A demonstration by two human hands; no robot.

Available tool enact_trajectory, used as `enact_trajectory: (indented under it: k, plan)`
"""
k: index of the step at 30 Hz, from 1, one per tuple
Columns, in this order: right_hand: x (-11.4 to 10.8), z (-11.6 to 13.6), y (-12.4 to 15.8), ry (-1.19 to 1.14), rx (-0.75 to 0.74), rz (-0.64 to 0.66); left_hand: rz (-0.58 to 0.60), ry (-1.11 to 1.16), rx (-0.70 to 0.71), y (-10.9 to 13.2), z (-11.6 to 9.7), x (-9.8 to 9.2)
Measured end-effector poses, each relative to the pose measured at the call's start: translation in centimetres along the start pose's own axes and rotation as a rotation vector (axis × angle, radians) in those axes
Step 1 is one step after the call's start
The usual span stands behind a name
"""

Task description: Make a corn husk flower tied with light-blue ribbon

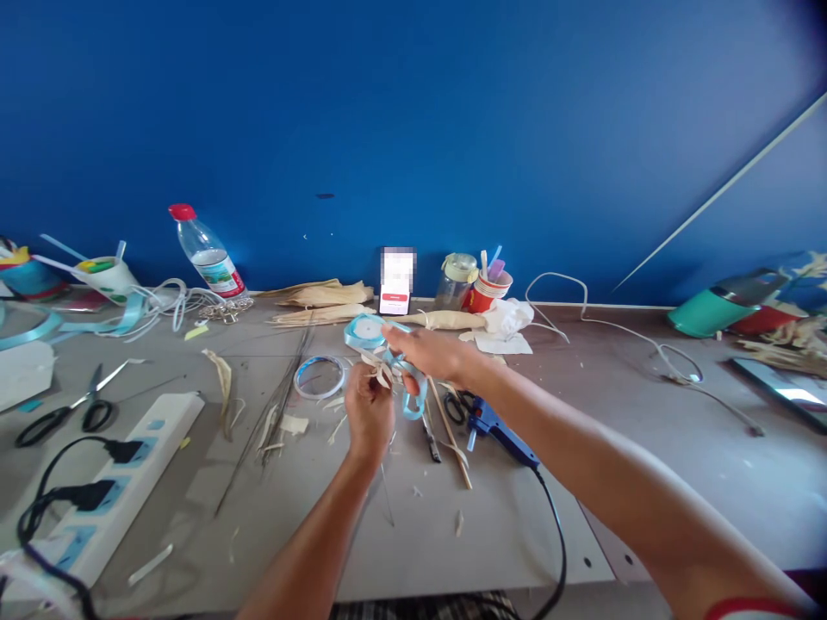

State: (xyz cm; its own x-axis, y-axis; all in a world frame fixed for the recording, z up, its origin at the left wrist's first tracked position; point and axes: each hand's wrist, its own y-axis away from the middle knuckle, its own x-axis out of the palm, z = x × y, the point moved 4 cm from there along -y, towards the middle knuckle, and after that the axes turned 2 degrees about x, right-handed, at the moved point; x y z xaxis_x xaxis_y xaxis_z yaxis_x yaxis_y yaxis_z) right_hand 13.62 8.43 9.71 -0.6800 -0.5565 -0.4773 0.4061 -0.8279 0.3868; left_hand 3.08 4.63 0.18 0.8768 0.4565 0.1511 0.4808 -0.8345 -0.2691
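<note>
My left hand [370, 415] is closed round a small bundle of pale, dried husk strips [381, 372] that fan out at its top. Just above and to the right, my right hand [430, 355] grips scissors with light-blue handles [414, 403]; one handle loop shows below the fingers. The blades are hard to make out against the pale strips. Behind both hands lies a roll of light-blue ribbon [362, 331]. A roll of clear tape [320, 377] is left of my left hand. A blue glue gun [500, 430] rests under my right forearm.
At left are a white power strip [146, 465], black-handled scissors [81, 409] and thin wires [281, 396]. A bottle [210, 258], dried husks [323, 294], a phone [395, 280], a jar [456, 280] and a red cup [488, 291] line the wall. A white cable [620, 336] runs right.
</note>
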Motion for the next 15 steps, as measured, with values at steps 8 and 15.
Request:
enact_trajectory:
  k: [8, 15]
  plan:
    - [-0.2, 0.7, 0.1, 0.341, -0.201, -0.151, -0.005, 0.034, -0.105, -0.2, 0.6, 0.3]
    - [-0.3, -1.7, 0.9, 0.107, -0.266, -0.118, -0.069, 0.191, -0.199, -0.6, 1.2, -0.1]
